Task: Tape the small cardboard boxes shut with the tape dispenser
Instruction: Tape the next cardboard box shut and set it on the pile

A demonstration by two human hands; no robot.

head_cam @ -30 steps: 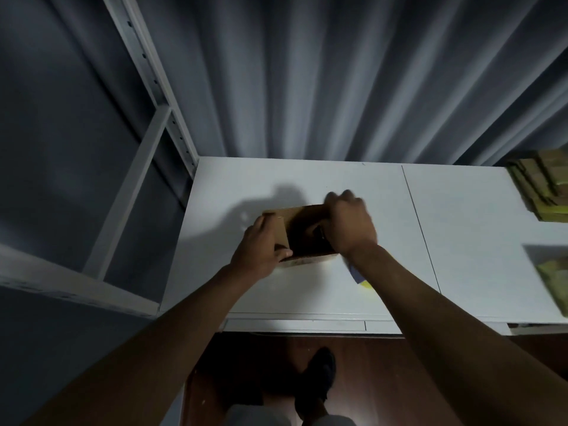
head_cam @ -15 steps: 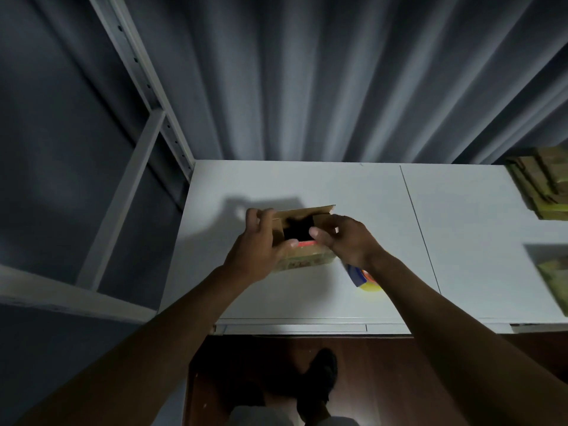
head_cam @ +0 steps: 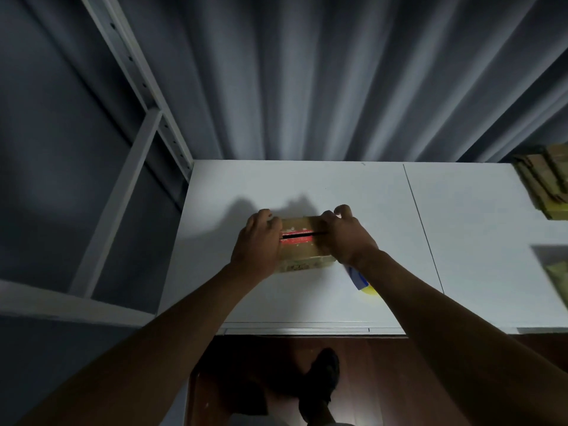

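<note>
Now pressing down on a small cardboard box (head_cam: 302, 244) from both ends. Left hand (head_cam: 256, 244) curled over the left end, grip grasping the box there. Right hand (head_cam: 345, 236) clamped over the right end, fingers wrapped past the far edge, likewise grasping. Between the two grips: flaps nearly met, a dark slit edged in red. Resting on the white counter (head_cam: 307, 186). Just behind the right wrist, partly hidden: a blue and yellow object (head_cam: 362, 282), perhaps the tape dispenser. Well off to the right, stacked flat cardboard (head_cam: 544, 182).
</note>
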